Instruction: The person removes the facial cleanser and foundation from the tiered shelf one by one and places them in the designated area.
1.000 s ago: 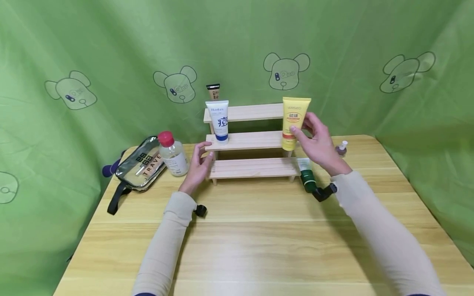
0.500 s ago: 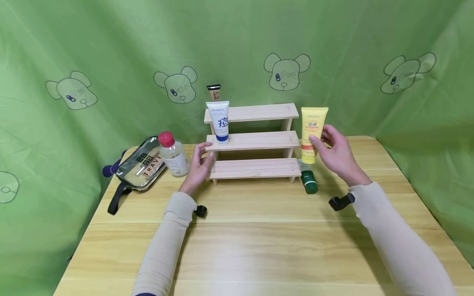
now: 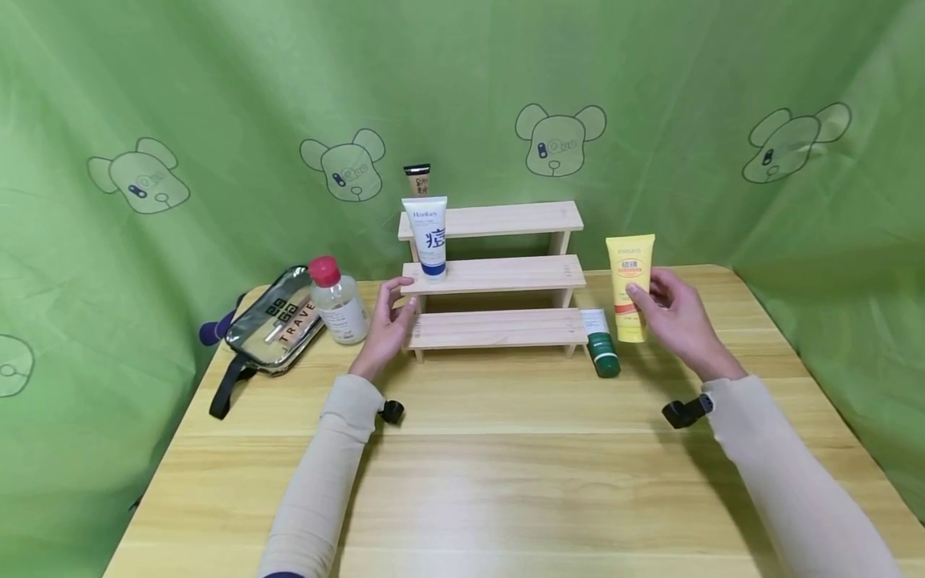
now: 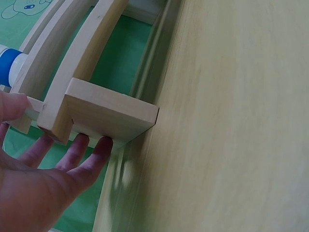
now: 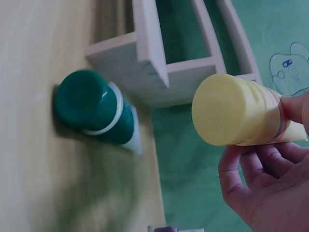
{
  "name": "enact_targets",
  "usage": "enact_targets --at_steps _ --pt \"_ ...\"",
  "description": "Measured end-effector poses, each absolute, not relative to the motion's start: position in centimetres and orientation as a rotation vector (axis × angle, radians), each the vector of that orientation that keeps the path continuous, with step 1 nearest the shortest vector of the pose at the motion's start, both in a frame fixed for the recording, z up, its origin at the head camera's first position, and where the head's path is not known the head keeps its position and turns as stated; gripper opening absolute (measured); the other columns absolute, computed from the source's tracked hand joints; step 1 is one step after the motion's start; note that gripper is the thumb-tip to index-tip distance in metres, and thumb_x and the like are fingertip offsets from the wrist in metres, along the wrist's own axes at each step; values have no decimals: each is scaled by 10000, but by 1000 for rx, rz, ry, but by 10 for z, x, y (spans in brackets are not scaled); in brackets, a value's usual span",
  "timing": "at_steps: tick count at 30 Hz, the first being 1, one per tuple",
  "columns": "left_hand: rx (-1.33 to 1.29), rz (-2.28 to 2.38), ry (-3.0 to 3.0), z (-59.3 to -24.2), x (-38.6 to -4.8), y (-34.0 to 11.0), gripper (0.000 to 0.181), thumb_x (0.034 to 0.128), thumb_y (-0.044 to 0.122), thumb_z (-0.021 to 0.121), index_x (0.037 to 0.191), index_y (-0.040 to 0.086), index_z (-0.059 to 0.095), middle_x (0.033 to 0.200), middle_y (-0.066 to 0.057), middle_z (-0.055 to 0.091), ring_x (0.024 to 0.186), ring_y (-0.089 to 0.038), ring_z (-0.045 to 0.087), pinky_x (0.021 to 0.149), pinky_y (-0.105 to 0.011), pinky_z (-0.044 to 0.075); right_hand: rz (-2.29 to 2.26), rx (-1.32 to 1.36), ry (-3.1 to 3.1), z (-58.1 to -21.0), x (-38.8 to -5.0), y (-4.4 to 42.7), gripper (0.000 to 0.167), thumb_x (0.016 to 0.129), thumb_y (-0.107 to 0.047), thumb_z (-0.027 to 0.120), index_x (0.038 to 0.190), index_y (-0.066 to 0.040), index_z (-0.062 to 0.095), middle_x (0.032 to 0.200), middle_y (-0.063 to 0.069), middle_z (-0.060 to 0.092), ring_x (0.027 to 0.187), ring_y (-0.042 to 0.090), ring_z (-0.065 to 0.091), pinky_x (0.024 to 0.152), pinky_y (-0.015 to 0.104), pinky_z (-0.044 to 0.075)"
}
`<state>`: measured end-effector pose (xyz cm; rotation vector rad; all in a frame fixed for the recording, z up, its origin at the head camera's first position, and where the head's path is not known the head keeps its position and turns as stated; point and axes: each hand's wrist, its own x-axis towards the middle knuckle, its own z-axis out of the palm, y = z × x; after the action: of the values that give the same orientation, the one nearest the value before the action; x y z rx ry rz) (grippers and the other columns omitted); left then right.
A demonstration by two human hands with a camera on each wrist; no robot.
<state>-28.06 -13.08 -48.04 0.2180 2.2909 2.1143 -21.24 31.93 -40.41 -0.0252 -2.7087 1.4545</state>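
The yellow tube (image 3: 630,277) is a soft squeeze pack, broad and flat at its sealed top edge and narrowing to a round, paler yellow cap (image 5: 219,110) at the bottom. It stands nearly upright in the air above the desk (image 3: 506,482), right of the wooden rack (image 3: 506,274) and just right of the white-and-green tube (image 3: 603,349) lying there. The right hand (image 3: 675,313) pinches it between thumb and fingers from the right. On its front, a red oval frames the characters 硫磺, with a red band lower down; the lettering near the top is too blurred to read. The left hand (image 3: 386,325), fingers spread, touches the rack's left end. On the middle tier, a white tube (image 3: 429,241) reads "Hankey" above one large blue character. At far left, the clear pouch (image 3: 278,321) shows "TRAVE".
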Motion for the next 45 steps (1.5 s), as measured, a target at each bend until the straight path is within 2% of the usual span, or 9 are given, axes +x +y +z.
enact_targets --at_steps 11,12,14,19,21,26,28,36,45 --pt "245 2116 2309 -480 -281 -130 398 1149 169 529 1535 239 461 1637 -170 511 1382 -508 595 1159 -543 473 1513 -89 -2706 -435 -208 335 731 1151 -395 533 1701 -1 257 1546 383 538 974 -136 570 809 57 546" --pt "246 2113 2313 -480 -280 -130 395 1148 170 530 1530 246 465 1630 -168 517 1376 -503 600 1155 -546 479 1524 -92 -2718 -436 -208 336 740 1151 -400 532 1707 -6 243 1566 388 520 986 -126 573 808 64 553" --pt "250 2110 2316 -479 -280 -130 392 1146 169 530 1525 250 467 1620 -166 524 1366 -497 607 1134 -536 493 1546 -104 -2746 -440 -206 339 775 1151 -417 525 1717 0 199 1591 412 475 1088 57 686 797 67 554" --pt "245 2101 2315 -479 -279 -131 400 1148 177 532 1535 248 462 1623 -165 522 1351 -488 614 1061 -465 508 1500 -132 -2846 -452 -208 348 824 1153 -460 496 1712 41 156 1557 431 494 1045 113 702 765 99 561" --pt "239 2105 2307 -479 -280 -131 407 1150 182 533 1544 245 455 1635 -169 512 1367 -495 605 1072 -472 500 1446 -136 -2881 -457 -210 350 811 1154 -464 489 1700 54 186 1518 417 537 983 12 637 758 115 562" --pt "233 2119 2279 -477 -278 -130 431 1154 171 520 1572 226 436 1675 -197 469 1439 -537 548 1182 -562 450 1395 -160 -2933 -463 -213 353 820 1156 -483 469 1687 78 195 1520 421 522 1215 383 669 754 93 521" --pt "228 2117 2267 -473 -276 -130 436 1153 153 515 1577 206 432 1681 -210 459 1450 -557 530 1186 -565 449 1384 -163 -2956 -465 -213 355 836 1155 -500 460 1687 84 186 1526 430 509 1272 456 636 751 92 503" --pt "219 2105 2252 -456 -266 -129 430 1144 105 512 1563 146 429 1653 -236 476 1417 -587 527 1061 -422 493 1261 -118 -3043 -469 -216 361 793 1144 -470 511 1634 113 292 1370 389 602 1072 311 659 762 210 518" --pt "254 2128 2293 -478 -277 -130 420 1149 161 527 1556 221 442 1651 -182 497 1411 -548 562 1146 -537 480 1138 -164 -3033 -468 -215 359 662 1130 -386 548 1512 138 418 1215 349 651 979 340 672 701 264 508"
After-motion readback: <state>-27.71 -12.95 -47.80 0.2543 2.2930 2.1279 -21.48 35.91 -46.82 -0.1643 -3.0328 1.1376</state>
